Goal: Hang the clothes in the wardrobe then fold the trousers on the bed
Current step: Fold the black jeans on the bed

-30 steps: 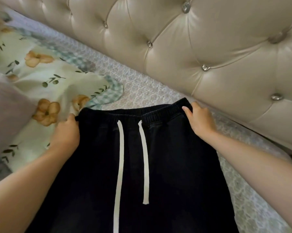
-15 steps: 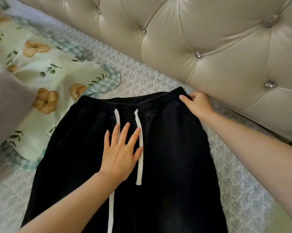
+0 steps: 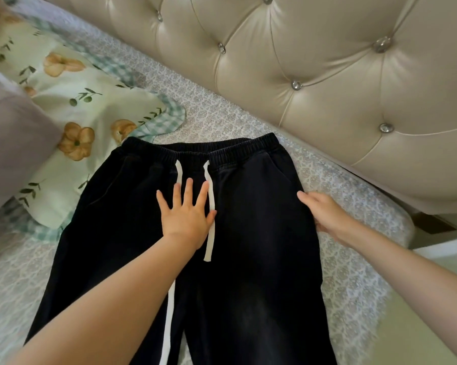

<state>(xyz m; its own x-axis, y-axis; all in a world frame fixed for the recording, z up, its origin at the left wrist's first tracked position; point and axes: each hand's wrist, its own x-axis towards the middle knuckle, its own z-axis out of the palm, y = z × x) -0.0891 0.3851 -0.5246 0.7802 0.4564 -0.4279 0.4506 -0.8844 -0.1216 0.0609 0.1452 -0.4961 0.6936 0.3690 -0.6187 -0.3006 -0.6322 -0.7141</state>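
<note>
Fingers (image 3: 187, 191) of your left hand (image 3: 186, 222) are straight and spread, palm flat on the front of the black trousers (image 3: 261, 246), pressing, not gripping. They sit just near of the elastic waistband (image 3: 222, 150), between the two tails of the white drawstring (image 3: 209, 227), and the thumb touches the right tail.

Your right hand (image 3: 327, 216) is at the right outer seam, just below the pocket opening. The thumb lies on top of the cloth and the other fingers are tucked out of sight under the edge. I judge this a pinch on the seam.

The trousers lie face up on the patterned sheet (image 3: 353, 259). The waistband is at the far end, close to the tufted headboard (image 3: 327, 75). The legs run toward you and out of the bottom of the view, so the long axis is far to near, leaning slightly left at the near end. The far left corner rests against the floral cover (image 3: 90, 114).

Finding: the fold in hand looks to be lengthwise, right half over left. That move crosses the long axis, with your flat left hand marking the centre line. The right hand is the nearer one to the edge that must travel. Lift the left palm clear in time, or the drawstring tails may bunch inside the fold
</note>
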